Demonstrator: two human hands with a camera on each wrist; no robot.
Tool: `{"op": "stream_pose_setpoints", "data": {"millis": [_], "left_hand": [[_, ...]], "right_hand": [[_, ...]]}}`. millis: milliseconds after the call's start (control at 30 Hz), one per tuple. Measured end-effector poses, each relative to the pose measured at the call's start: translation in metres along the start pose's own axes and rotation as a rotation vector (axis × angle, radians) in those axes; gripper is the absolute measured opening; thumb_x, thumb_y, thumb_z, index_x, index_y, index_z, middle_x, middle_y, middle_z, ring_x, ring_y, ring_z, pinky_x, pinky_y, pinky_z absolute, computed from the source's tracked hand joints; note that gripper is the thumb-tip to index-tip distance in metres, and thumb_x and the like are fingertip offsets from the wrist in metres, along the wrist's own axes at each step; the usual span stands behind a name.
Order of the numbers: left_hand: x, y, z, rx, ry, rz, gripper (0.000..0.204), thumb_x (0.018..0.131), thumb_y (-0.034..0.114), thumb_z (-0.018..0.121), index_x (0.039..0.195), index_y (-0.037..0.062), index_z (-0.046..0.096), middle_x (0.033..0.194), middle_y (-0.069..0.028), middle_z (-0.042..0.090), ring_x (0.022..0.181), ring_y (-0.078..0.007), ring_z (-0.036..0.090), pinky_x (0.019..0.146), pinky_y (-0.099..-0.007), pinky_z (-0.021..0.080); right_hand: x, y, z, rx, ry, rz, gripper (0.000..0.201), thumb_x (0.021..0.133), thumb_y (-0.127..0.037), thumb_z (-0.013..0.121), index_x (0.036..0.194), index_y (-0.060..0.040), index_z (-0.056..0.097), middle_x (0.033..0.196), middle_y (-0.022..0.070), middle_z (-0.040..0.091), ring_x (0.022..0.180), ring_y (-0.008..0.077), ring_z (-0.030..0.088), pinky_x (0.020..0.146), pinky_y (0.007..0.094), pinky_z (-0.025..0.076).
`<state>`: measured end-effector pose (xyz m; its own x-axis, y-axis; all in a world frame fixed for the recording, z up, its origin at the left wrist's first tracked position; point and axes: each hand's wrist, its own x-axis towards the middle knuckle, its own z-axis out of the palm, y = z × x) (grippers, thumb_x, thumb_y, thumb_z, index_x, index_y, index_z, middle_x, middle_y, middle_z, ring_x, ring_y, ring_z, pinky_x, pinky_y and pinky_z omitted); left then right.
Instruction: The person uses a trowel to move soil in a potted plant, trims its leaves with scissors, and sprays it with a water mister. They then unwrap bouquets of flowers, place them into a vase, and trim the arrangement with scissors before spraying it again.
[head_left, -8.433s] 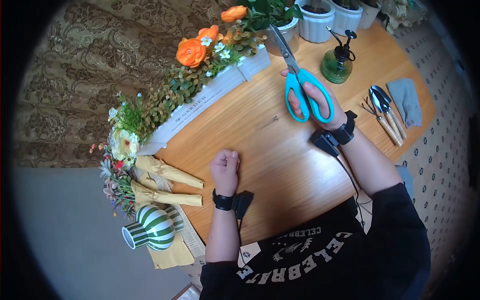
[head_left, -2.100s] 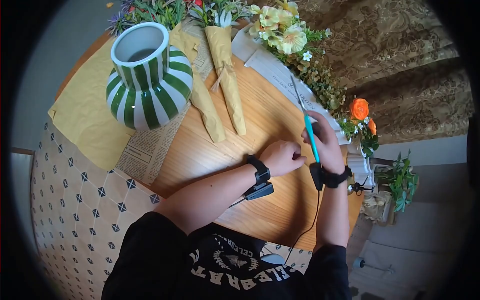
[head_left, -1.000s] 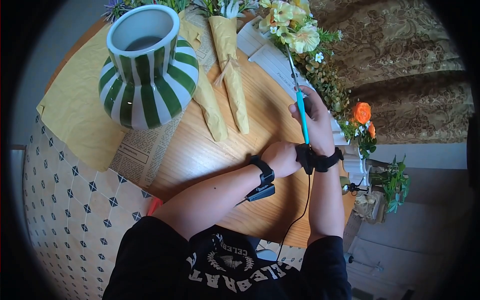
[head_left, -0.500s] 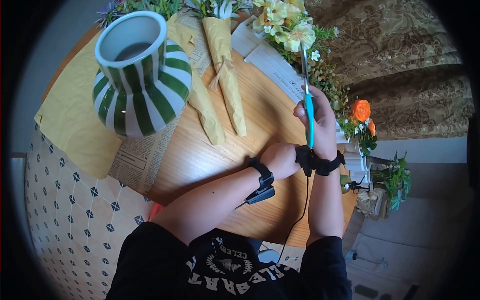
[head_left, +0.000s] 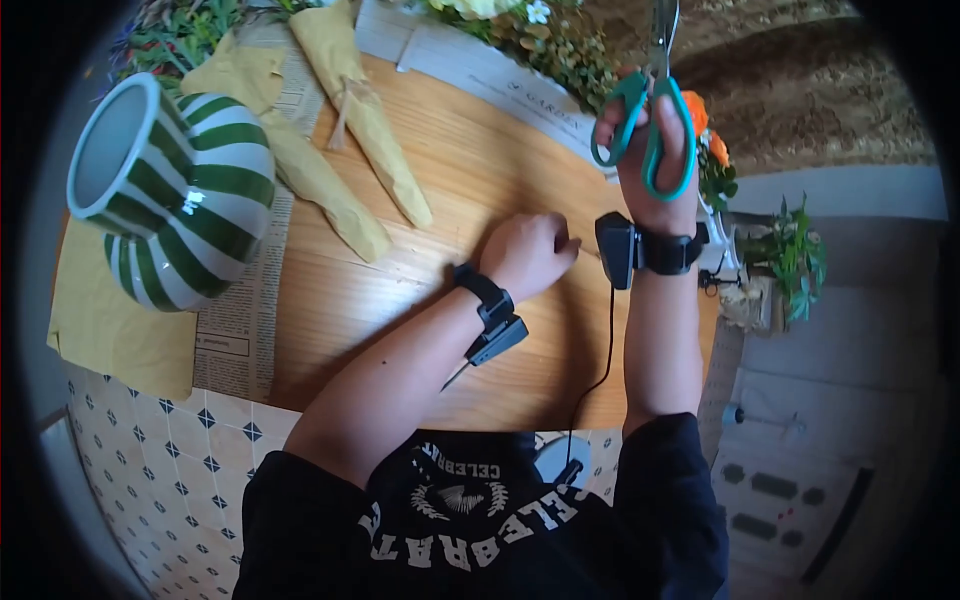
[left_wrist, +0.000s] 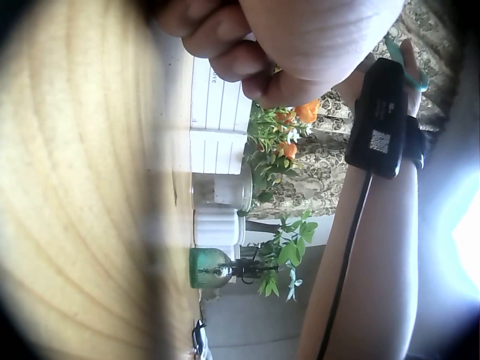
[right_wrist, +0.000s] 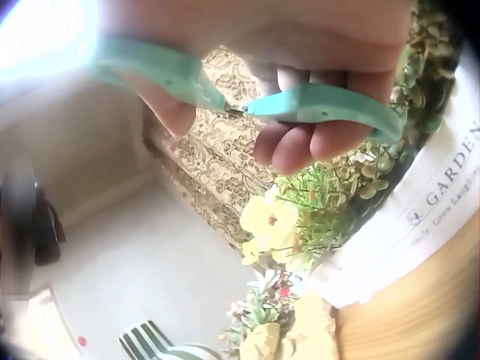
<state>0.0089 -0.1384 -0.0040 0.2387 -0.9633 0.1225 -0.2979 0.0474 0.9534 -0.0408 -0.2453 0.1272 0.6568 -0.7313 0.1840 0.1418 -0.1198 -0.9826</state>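
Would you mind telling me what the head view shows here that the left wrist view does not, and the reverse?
Only the head view shows the green-striped vase lying on its side, the paper-wrapped bundles, the newspaper and the whole teal scissors gripped in the right hand. Only the left wrist view shows the green glass spray bottle and the white pots on the table's far part. Both show the curled left hand, the wooden table, the white planter box and the orange flowers.

The wooden desk (head_left: 400,290) carries a newspaper (head_left: 240,330), two paper-wrapped bouquets (head_left: 345,150), a white planter box (head_left: 490,75) and the resting left hand (head_left: 528,255).
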Motion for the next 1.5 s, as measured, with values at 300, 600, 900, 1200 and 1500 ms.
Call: {"op": "stream_pose_setpoints", "data": {"millis": [300, 600, 900, 1200, 1500], "left_hand": [[0.000, 0.003, -0.003, -0.039, -0.028, -0.035, 0.031, 0.081, 0.031, 0.065, 0.070, 0.0027, 0.061, 0.067, -0.0147, 0.062, 0.065, -0.0333, 0.061, 0.061, -0.0427, 0.047], [0.002, -0.001, -0.003, -0.188, 0.004, -0.015, 0.039, 0.085, 0.037, 0.062, 0.072, 0.0011, 0.061, 0.063, -0.0119, 0.059, 0.058, -0.0257, 0.057, 0.056, -0.0361, 0.045], [0.007, -0.005, -0.016, -0.893, -0.197, -0.108, 0.063, 0.089, 0.067, 0.045, 0.079, 0.0069, 0.061, 0.063, 0.0016, 0.051, 0.053, -0.0041, 0.043, 0.047, -0.0183, 0.033], [0.012, -0.009, -0.012, -0.961, -0.147, -0.114, 0.042, 0.092, 0.046, 0.057, 0.075, 0.0069, 0.056, 0.063, 0.0017, 0.050, 0.055, -0.0044, 0.042, 0.049, -0.0181, 0.034], [0.018, -0.016, -0.001, -0.770, -0.122, -0.073, 0.036, 0.093, 0.032, 0.059, 0.067, 0.0088, 0.051, 0.057, 0.0049, 0.046, 0.054, -0.0035, 0.040, 0.050, -0.0215, 0.034]], "right_hand": [[0.008, -0.002, -0.017, 0.422, 0.008, 0.143, 0.046, 0.092, -0.042, 0.055, 0.120, -0.0045, 0.052, 0.086, 0.0072, 0.060, 0.078, 0.0204, 0.057, 0.072, 0.0341, 0.048], [0.029, 0.001, -0.022, 0.477, 0.104, 0.149, 0.038, 0.090, -0.040, 0.059, 0.110, -0.0079, 0.057, 0.083, 0.0055, 0.061, 0.076, 0.0196, 0.058, 0.070, 0.0341, 0.048], [0.038, 0.015, 0.009, 0.224, 0.209, 0.055, 0.037, 0.090, -0.033, 0.061, 0.113, -0.0048, 0.054, 0.079, 0.0082, 0.060, 0.070, 0.0188, 0.059, 0.063, 0.0310, 0.049], [0.044, -0.025, 0.016, -0.214, 0.198, 0.064, 0.036, 0.089, -0.022, 0.067, 0.116, -0.0028, 0.053, 0.076, 0.0007, 0.057, 0.068, 0.0101, 0.056, 0.059, 0.0233, 0.045], [0.113, -0.115, 0.022, -1.174, -0.146, 0.153, 0.049, 0.084, -0.027, 0.069, 0.120, 0.0017, 0.053, 0.093, 0.0142, 0.065, 0.084, 0.0167, 0.064, 0.073, 0.0287, 0.050]]}}
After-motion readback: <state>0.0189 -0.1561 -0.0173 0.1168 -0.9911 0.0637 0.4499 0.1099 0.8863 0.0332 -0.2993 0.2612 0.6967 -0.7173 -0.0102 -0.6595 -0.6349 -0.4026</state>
